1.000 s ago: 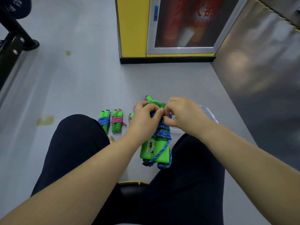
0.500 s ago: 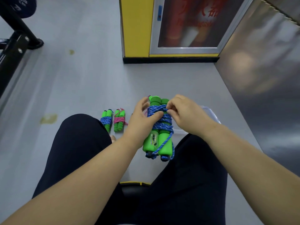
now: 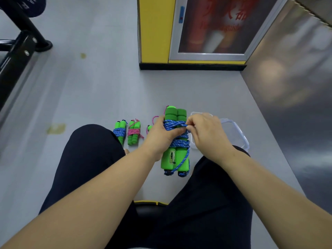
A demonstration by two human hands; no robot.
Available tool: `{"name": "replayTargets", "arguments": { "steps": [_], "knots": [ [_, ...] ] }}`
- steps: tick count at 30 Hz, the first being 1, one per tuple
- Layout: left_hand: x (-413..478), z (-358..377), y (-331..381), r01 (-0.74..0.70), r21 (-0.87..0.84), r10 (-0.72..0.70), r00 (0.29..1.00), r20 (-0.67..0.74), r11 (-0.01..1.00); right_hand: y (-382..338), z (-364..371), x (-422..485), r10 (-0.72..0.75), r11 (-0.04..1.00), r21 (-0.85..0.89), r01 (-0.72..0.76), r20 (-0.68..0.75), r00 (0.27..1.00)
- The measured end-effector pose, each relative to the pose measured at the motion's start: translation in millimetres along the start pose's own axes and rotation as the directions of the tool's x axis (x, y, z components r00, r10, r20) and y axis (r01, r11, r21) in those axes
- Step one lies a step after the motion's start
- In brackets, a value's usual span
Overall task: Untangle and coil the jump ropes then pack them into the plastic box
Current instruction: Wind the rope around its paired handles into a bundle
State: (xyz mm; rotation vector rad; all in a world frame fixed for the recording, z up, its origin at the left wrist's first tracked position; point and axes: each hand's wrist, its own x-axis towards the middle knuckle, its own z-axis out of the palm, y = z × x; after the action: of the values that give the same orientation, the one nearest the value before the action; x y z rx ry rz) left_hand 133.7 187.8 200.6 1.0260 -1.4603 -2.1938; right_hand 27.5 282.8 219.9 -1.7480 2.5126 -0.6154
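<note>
left hand (image 3: pixel 159 136): grips green handles (image 3: pixel 175 159) | right hand (image 3: pixel 206 131): pinches blue rope (image 3: pixel 177 125)

1. Box (image 3: pixel 239 134): its near side is hidden behind the right hand (image 3: pixel 206 131) and a knee (image 3: pixel 224 177).
2. Left hand (image 3: pixel 160 139): its fingers lie out of sight behind the handles (image 3: pixel 175 159).
3. Pink rope (image 3: pixel 149 128): only a handle tip and a loop show past the left hand.
4. Cord (image 3: pixel 175 124): its end is lost inside the right pinch.
5. Counter window (image 3: pixel 172 156): too small to read.
6. Poster (image 3: pixel 215 24): blurred and cut by the top edge.
7. Black frame (image 3: pixel 16 47): cut by the left edge.
</note>
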Motion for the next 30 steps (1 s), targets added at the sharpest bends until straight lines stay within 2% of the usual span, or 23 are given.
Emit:
{"name": "replayTargets", "arguments": {
  "steps": [4,9,12,15,18,21,26,28,30],
  "knots": [
    [-1.5,-4.2,3.2,0.02,-0.048,-0.021,1.0,-0.004,0.999,3.7,2.0,-1.9,0.068,0.944,0.315,-0.098,0.106,0.992],
    [-2.9,-9.5,6.5,0.09,-0.108,-0.078,0.99,0.117,0.99,13.8,1.0,-9.4,0.068,0.874,0.474,-0.103,0.092,0.993],
    [-2.8,-9.3,8.6,0.096,-0.139,-0.069,0.979,0.19,0.986,17.2,-3.1,-8.5,0.026,0.89,0.455,0.009,-0.069,0.997],
    [-3.0,-7.0,10.1,0.071,-0.099,-0.052,0.982,0.184,0.993,16.2,-2.2,-12.9,-0.013,0.92,0.381,0.093,-0.207,0.978],
    [-4.0,-6.4,9.4,0.056,-0.083,-0.044,0.988,0.147,0.995,16.0,2.1,-18.5,0.041,0.907,0.421,0.033,-0.165,0.986],
    [-7.7,-7.6,8.5,0.092,-0.143,-0.065,0.98,0.186,0.985,23.0,7.5,-24.1,0.067,0.883,0.469,-0.02,-0.084,0.994],
    [-13.2,-5.0,5.6,0.075,-0.169,-0.046,0.985,0.168,0.983,27.0,12.3,-30.6,0.065,0.899,0.433,-0.068,0.022,0.998],
    [-13.7,-0.3,7.9,0.071,-0.2,-0.035,0.984,0.175,0.977,21.5,9.7,-31.3,0.012,0.882,0.471,0.014,-0.052,0.999],
    [-13.4,2.8,10.3,0.079,-0.219,-0.037,0.981,0.191,0.973,21.6,7.2,-32.5,-0.022,0.894,0.431,0.121,-0.226,0.974]
  ]
}}
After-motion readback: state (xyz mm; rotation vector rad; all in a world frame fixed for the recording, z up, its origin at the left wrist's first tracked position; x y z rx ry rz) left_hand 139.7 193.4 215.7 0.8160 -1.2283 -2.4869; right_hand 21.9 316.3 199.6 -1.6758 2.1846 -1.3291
